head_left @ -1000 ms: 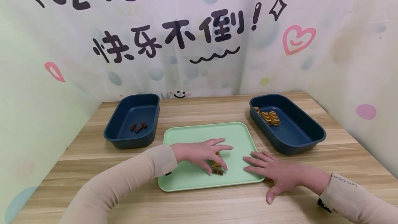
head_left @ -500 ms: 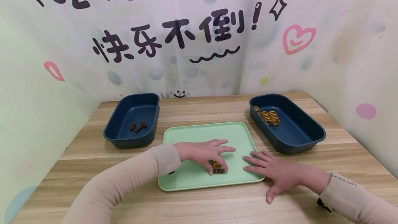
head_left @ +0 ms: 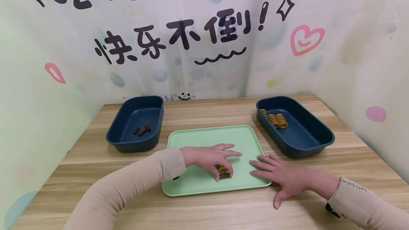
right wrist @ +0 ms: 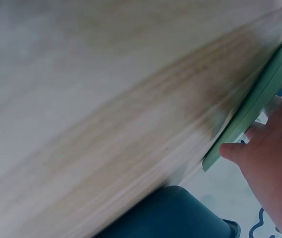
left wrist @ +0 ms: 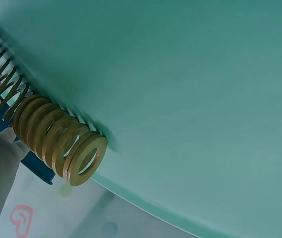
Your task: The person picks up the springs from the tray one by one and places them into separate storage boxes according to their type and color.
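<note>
Between the thumb and index finger of my left hand [head_left: 209, 157] is a small dark brown coil spring [head_left: 224, 175], pinched by its two ends low over the green tray [head_left: 191, 184]. Right behind it lies a thicker yellow coil spring [head_left: 222, 168], partly hidden by the hand in the head view. The left wrist view shows this yellow spring [left wrist: 59, 136] lying on the tray, with the thinner spring [left wrist: 4, 82] beyond it. My right hand [head_left: 284, 175] rests with spread fingers at the tray's right edge, its fingertips over the rim.
A dark blue bin [head_left: 112, 125] at the back left contains several small brown springs [head_left: 142, 130]. Another blue bin [head_left: 311, 123] at the back right has several yellow springs [head_left: 277, 120]. Both stand on the wooden table [head_left: 204, 111], before a printed cloth backdrop [head_left: 204, 77].
My left hand has shifted slightly to the right, and its thumb and index finger have closed on the small brown spring. The right hand has stayed in place.
</note>
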Demonstrator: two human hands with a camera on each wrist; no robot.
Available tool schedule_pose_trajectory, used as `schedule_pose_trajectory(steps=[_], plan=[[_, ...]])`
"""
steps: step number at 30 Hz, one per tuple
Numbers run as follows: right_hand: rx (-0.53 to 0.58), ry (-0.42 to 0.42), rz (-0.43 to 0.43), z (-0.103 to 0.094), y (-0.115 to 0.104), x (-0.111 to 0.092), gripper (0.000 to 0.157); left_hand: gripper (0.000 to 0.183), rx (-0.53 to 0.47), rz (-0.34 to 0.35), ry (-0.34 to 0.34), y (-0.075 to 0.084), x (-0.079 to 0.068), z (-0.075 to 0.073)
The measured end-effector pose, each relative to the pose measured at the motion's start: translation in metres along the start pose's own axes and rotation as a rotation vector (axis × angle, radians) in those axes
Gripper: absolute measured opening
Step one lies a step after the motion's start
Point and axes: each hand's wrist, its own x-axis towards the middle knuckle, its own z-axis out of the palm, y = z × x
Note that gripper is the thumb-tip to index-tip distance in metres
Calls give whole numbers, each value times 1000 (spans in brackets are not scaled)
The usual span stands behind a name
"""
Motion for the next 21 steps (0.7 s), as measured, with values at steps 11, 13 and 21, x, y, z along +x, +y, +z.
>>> schedule_pose_trajectory(steps=[11,13,21], plan=[[11,-10,4,-1,0,0,90,38,-19,-16,60,0,-3,-2],[9,-11,4,-1,-1,0,90,38,-27,-15,72,0,-4,-3],[-9,-1,1,1,-1,0,90,36,-129,-38,130,-1,-9,-7]])
